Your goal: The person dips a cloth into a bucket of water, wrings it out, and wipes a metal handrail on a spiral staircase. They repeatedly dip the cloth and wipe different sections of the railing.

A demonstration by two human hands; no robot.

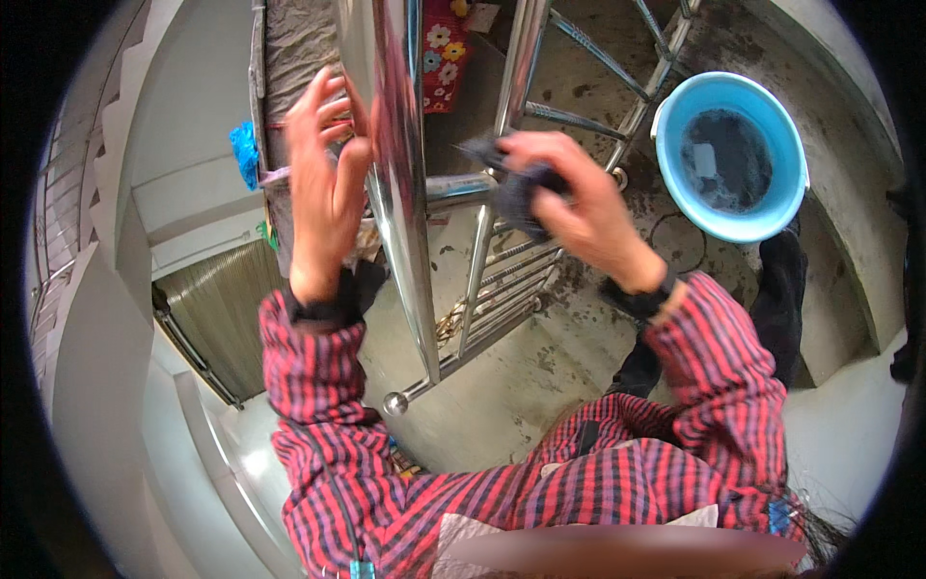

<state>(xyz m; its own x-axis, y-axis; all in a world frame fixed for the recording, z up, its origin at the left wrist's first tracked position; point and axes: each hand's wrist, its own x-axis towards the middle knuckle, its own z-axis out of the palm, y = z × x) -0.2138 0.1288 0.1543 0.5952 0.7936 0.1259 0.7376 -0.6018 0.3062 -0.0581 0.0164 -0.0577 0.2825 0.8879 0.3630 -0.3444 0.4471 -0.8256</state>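
Observation:
A dark wet-looking cloth is bunched in my right hand, against or close beside a short crossbar of a stainless steel stair railing. My left hand is raised at the left side of the thick shiny railing post, fingers apart and thumb near the metal. Motion blur hides whether it touches the post. Nothing shows in this hand. At the upper right, a light blue plastic bucket holds dark, slightly foamy water with a pale rectangular patch on it.
Lower railing bars run across the wet, spotted floor. Stair steps curve past the bucket on the right. A red flowered mat lies beyond the post. A blue plastic bag hangs at the left by a covered surface.

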